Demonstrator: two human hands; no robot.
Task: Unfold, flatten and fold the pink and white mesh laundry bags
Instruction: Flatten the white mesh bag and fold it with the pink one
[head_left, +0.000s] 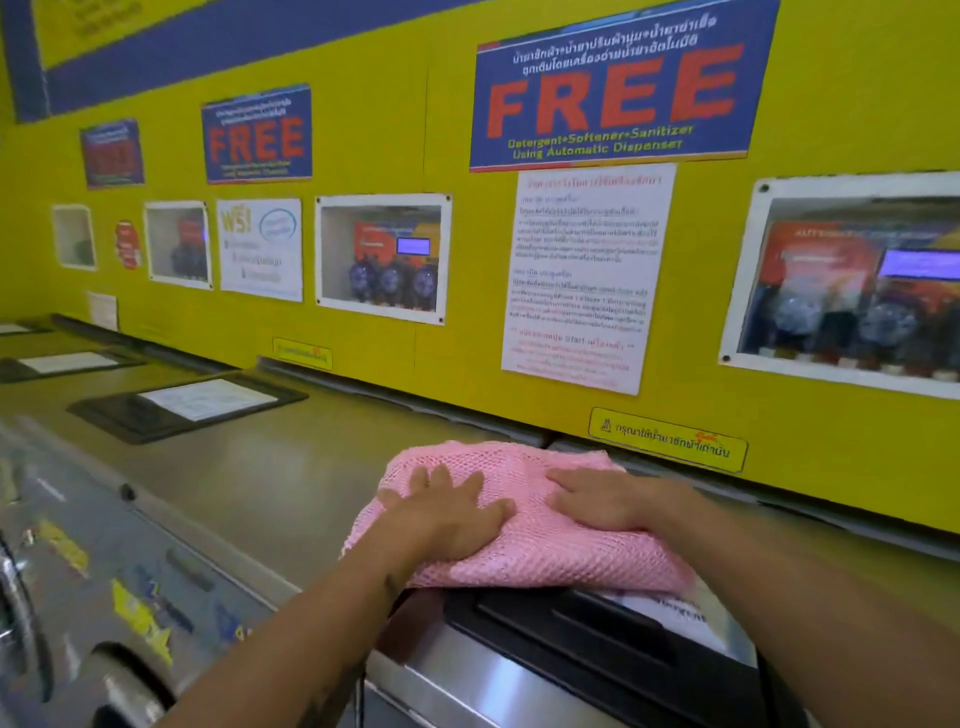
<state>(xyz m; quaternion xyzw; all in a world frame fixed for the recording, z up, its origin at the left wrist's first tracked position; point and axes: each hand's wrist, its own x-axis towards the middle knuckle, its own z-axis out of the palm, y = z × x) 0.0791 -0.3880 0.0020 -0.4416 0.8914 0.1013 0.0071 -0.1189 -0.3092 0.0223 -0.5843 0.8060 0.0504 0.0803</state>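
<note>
A folded pink mesh laundry bag (524, 519) lies on the grey metal counter (270, 467) formed by the washing machine tops, close to the yellow wall (415, 364), its near edge overlapping a black plastic lid panel (571, 639). Both hands press flat on top of it. The left hand (452, 514) rests on the bag's left half, fingers spread; the right hand (597, 501) rests on its right half. Neither grip is closed: both palms lie open, with the bag beneath them rather than pinched.
</note>
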